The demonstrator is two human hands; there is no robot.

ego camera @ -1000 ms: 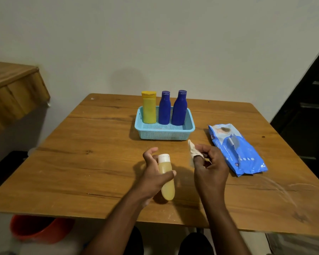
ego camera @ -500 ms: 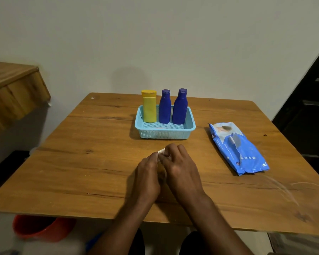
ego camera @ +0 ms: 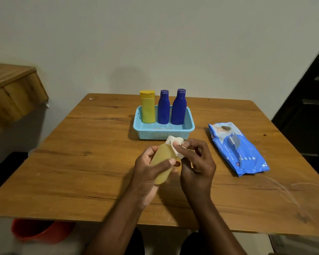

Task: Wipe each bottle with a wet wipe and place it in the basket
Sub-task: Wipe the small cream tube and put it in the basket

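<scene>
You've got a wooden table [ego camera: 81, 162] against the wall. A light blue basket [ego camera: 163, 133] sits on it toward the far edge, and a blue wet wipe pack [ego camera: 238, 149] lies flat to the basket's right, apart from it.

Two bare forearms, no sleeves visible up to the bottom edge of view. Left hand [ego camera: 151, 166] and right hand [ego camera: 197, 162]: no rings, no watch, no bands or gloves at either wrist. Fingernails short, unpainted. Below the forearms, dark clothing over both knees; cut and fabric too dim to tell.
</scene>
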